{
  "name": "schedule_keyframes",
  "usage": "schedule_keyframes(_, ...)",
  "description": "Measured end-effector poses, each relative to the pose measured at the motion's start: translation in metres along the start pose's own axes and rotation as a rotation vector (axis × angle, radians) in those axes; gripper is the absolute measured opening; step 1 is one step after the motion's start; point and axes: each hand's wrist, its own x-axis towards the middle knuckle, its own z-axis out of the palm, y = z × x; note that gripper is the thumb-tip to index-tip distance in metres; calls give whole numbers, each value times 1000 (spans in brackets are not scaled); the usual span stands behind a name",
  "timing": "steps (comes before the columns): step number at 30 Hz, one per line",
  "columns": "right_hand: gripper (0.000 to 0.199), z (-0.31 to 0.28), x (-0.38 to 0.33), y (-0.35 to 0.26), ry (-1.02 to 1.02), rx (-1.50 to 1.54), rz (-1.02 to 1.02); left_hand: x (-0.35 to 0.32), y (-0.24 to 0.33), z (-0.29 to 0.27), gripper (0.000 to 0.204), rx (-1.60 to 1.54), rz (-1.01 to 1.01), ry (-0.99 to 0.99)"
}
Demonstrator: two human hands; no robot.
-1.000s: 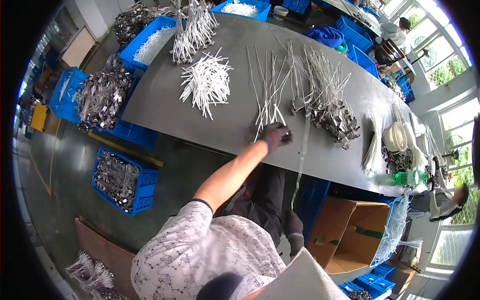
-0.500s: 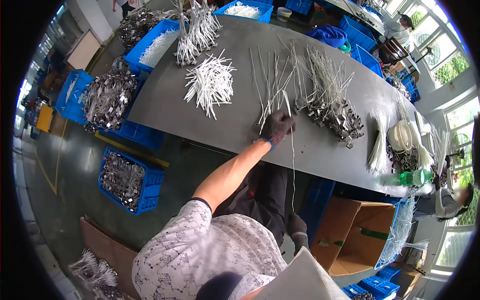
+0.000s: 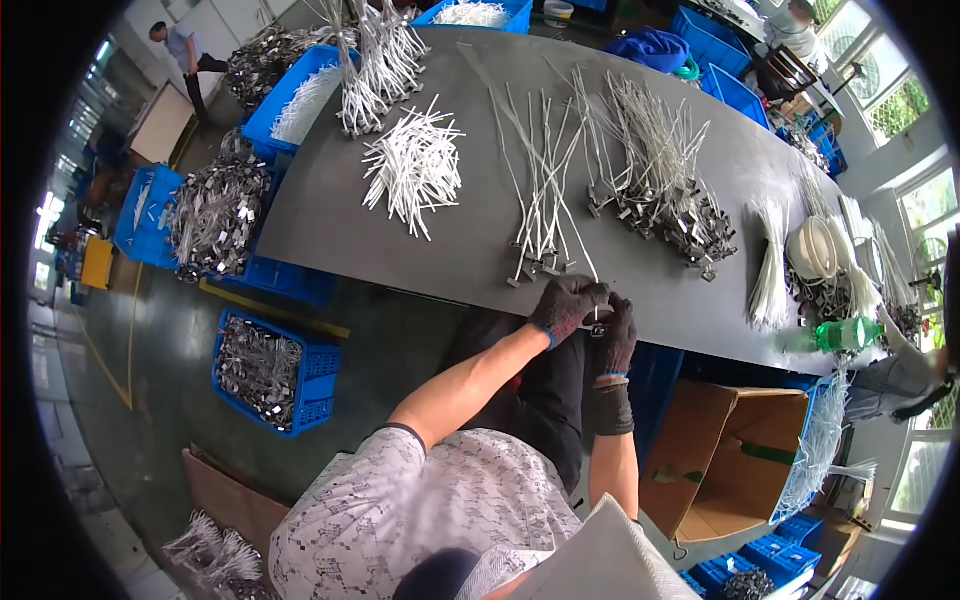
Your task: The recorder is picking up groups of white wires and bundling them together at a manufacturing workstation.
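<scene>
Both my hands wear dark knitted gloves and meet at the near edge of the grey table. My left hand (image 3: 570, 308) is closed round a thin wire in a white sleeve (image 3: 592, 262), which runs up and away onto the table. Close beside it, my right hand (image 3: 614, 340) pinches the near end of the wire, where a small dark metal clip (image 3: 598, 329) shows between the gloves. The fingertips partly cover that end. Just beyond my hands lies a small group of white-sleeved wires (image 3: 543, 225) with dark metal clips at their near ends.
A pile of white sleeves (image 3: 412, 168) lies on the grey table (image 3: 330, 225) at left. Clipped wires (image 3: 665, 205) are heaped right of centre. A green bottle (image 3: 845, 334) lies at the right edge. A cardboard box (image 3: 690, 450) and a blue crate (image 3: 318, 385) flank me.
My right hand has come up from low beside my body to meet my left hand. My left hand has moved down and slightly right to the table's near edge. A person has walked in at far left.
</scene>
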Motion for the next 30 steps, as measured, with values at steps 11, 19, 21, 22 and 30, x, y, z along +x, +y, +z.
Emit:
schedule_keyframes(11, 56, 53, 41, 35, -253, 1087, 795, 14, -41, -18, 28, 28, 46, 67)
schedule_keyframes(19, 34, 31, 157, 75, 62, -365, 150, 66, -15, -112, 34, 557, 24, 163)
schedule_keyframes(21, 35, 27, 178, 110, 142, -525, -133, 66, -22, -141, 31, 712, 102, 314)
schedule_keyframes(22, 37, 24, 186, 127, 72, -572, 20, 65, -24, -156, 31, 779, 109, 407)
schedule_keyframes(30, 51, 48, 205, 144, -61, -564, 472, 61, -55, -297, 40, 1234, -580, 772)
